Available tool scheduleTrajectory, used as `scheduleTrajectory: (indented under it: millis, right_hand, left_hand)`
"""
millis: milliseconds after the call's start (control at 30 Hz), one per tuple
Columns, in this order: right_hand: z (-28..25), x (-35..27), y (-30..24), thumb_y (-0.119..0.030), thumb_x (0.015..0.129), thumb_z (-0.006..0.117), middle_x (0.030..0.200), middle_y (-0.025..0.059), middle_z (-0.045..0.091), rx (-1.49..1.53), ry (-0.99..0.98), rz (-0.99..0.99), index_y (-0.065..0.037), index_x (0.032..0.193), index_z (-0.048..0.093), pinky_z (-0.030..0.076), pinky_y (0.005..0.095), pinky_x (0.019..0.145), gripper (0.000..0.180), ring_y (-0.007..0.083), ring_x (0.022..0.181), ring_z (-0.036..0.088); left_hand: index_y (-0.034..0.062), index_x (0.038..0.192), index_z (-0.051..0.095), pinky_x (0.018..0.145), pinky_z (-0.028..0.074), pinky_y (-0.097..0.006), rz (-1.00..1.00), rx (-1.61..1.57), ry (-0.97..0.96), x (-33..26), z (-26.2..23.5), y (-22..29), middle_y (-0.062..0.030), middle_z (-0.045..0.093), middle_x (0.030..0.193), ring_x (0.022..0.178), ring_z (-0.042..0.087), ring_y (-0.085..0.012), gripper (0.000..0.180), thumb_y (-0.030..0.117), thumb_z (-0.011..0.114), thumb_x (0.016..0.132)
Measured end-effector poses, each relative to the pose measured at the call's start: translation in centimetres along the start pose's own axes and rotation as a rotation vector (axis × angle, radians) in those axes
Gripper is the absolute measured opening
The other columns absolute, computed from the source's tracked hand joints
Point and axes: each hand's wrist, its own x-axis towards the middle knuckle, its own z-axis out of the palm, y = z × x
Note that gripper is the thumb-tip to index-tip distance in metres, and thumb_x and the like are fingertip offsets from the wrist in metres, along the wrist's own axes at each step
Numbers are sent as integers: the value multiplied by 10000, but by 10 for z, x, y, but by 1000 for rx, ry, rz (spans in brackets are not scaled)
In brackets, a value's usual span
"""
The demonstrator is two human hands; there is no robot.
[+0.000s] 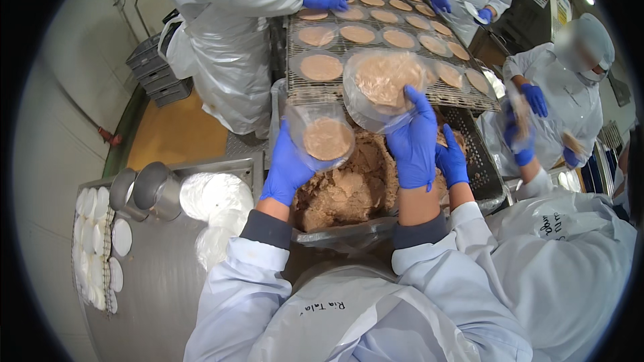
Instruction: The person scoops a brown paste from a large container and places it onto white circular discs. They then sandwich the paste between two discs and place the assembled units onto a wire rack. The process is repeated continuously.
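Observation:
In my blue-gloved left hand (287, 169) is a round, flat meat patty (327, 139) on a clear plastic sheet, gripped by the sheet's left side. My right hand (412, 146), gloved alike, grips a larger patty in clear plastic film (384, 82) from its lower right, with the thumb behind. Both are held up above a tub of ground meat mix (345, 194), near the close end of a wire mesh conveyor (295, 87). Rows of patties on round sheets, such as this patty (321, 67), lie on the mesh.
A co-worker's gloved hand (453, 159) is beside my right wrist. Other co-workers stand along both conveyor sides. To my left, a steel table (161, 281) bears round plastic sheets (218, 198), metal cylinders (157, 191) and a wire rack of white discs (90, 248). Grey crates (157, 70) stand beyond.

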Motion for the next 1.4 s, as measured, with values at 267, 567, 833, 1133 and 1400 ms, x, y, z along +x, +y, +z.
scheduleTrajectory:
  millis: [267,567,833,1133,1400]
  right_hand:
    - [-33,3,80,-111,756,584,1168,125,514,-837,166,-112,4,1172,494,345,320,936,441,200,1092,464]
    - [-63,30,36,-332,832,492,1310,112,357,-40,552,62,-68,1271,313,247,464,995,543,271,1215,338]
    - [-77,51,40,-112,852,425,1244,142,412,61,497,-4,-34,1215,373,327,438,966,374,286,1150,408]
    - [-25,-23,108,-138,823,514,1083,105,510,-267,-24,497,-71,1174,424,463,396,793,369,245,985,521]
    - [-38,-13,120,-281,876,432,1160,151,511,-188,-191,700,-30,1204,426,445,426,849,413,280,1030,523]
  left_hand:
    - [38,1253,381,928,396,-429,-537,-1047,9,12,-24,-31,-145,447,1241,1112,463,-297,566,471,250,913]
    - [27,1208,400,909,412,-472,-475,-1086,70,34,-19,-72,-142,467,1196,1083,480,-294,429,337,385,911]
    - [-24,1198,409,871,450,-389,-364,-881,156,64,8,-91,-144,511,1144,1025,528,-254,424,150,556,840]
    - [-12,1228,365,897,434,-397,-350,-948,260,-13,-49,-53,-149,479,1178,1090,482,-265,467,214,531,854]
    - [-35,1189,433,842,443,-309,-165,251,837,-239,-207,-20,-149,537,1092,980,539,-220,352,110,449,868]
